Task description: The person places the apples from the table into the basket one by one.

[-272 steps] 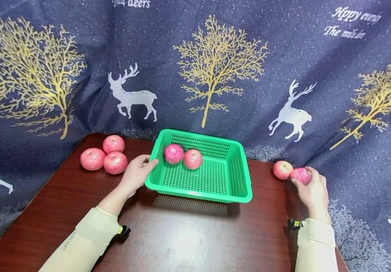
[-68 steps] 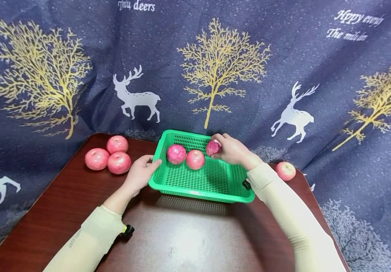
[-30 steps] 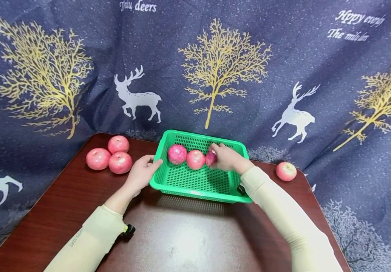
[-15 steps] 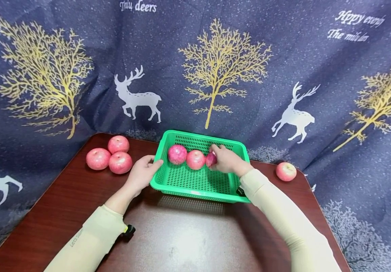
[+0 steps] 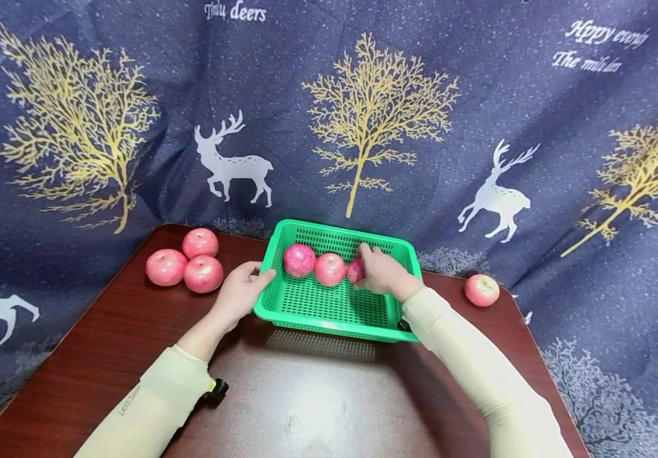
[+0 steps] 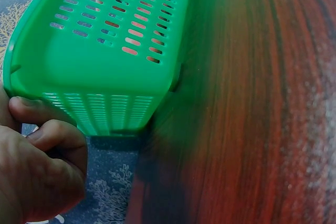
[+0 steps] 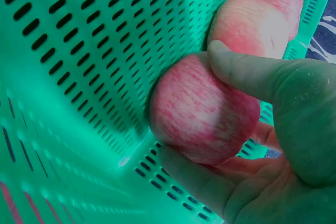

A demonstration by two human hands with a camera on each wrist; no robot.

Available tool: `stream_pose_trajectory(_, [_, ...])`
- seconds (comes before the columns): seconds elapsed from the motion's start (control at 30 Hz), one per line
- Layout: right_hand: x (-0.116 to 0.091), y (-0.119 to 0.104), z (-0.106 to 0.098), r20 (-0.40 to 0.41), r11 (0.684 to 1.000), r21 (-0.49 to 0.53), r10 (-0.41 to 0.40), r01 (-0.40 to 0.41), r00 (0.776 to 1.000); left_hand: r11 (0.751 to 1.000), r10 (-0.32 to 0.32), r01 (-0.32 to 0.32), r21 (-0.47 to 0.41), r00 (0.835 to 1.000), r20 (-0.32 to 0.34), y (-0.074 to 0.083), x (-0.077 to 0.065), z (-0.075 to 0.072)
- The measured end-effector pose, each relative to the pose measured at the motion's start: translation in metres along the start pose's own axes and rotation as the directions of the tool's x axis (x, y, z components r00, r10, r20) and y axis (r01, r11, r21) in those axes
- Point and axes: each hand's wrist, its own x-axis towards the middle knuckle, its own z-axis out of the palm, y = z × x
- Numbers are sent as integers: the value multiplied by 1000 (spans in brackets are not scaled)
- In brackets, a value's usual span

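Observation:
In the head view a green plastic basket (image 5: 334,327) stands on the table. My left hand (image 5: 238,296) grips its left rim, thumb on top; the left wrist view shows curled fingers (image 6: 58,135) at the basket's edge. Inside the basket, my right hand (image 5: 384,273) holds a dark red apple (image 5: 355,271) low, near the bottom. The right wrist view shows thumb and fingers around this streaked apple (image 7: 202,111). Beside it in a row lie a lighter pink apple (image 5: 330,270) and another dark red apple (image 5: 299,260).
Three pink apples (image 5: 203,274) sit clustered on the table left of the basket. A single apple (image 5: 482,290) rests near the right table edge. The brown wooden table (image 5: 306,394) backs onto a dark blue cloth (image 5: 283,83) printed with deer and trees.
My right hand has carried the dark red apple from the table's right side into the basket and lowered it beside the pink one. My left hand keeps its grip; the last half second shows little movement.

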Motion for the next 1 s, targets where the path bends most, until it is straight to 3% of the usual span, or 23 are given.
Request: stream_pose_trajectory(1.0, [-4, 1, -7, 32, 996, 17, 89, -89, 996, 1000, 5, -5, 8, 1000, -2, -3, 1, 0])
